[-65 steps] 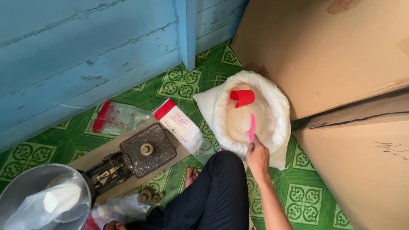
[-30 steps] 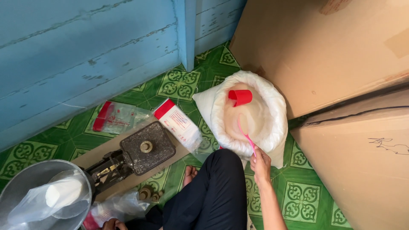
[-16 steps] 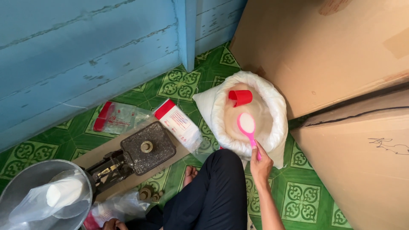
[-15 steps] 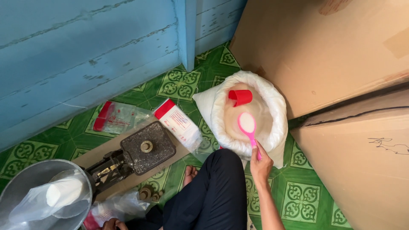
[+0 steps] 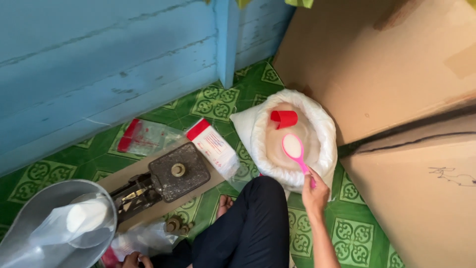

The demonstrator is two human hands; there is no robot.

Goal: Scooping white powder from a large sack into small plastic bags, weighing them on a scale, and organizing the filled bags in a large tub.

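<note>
Right hand point(image 5: 315, 191) is closed around the handle of a pink spoon point(image 5: 296, 151), whose bowl carries a heap of white powder. That spoon hangs just above the open mouth of a white sack point(image 5: 325, 129) standing on the green patterned floor point(image 5: 357, 238). Inside the sack lies more pale powder, with a red cup point(image 5: 284, 118) resting on it near the far rim. Left hand point(image 5: 133, 259) shows only partly at the bottom edge, close to a crumpled clear bag point(image 5: 139, 240); whether it grips anything I cannot tell.

Between the hands, a knee in dark trousers point(image 5: 250, 223) is bent, with bare toes point(image 5: 224, 203) peeking out beside it. Left of the sack lie two clear packets point(image 5: 213, 146) with red tops, near the blue plank wall point(image 5: 109, 64). A dark metal balance scale point(image 5: 166, 176) sits on a strip of cardboard, small brass weights point(image 5: 177, 226) just beside it. Its grey pan point(image 5: 29, 218) holds a clear bag of white powder point(image 5: 84, 218). Large cardboard boxes point(image 5: 396, 74) stand right behind the sack.
</note>
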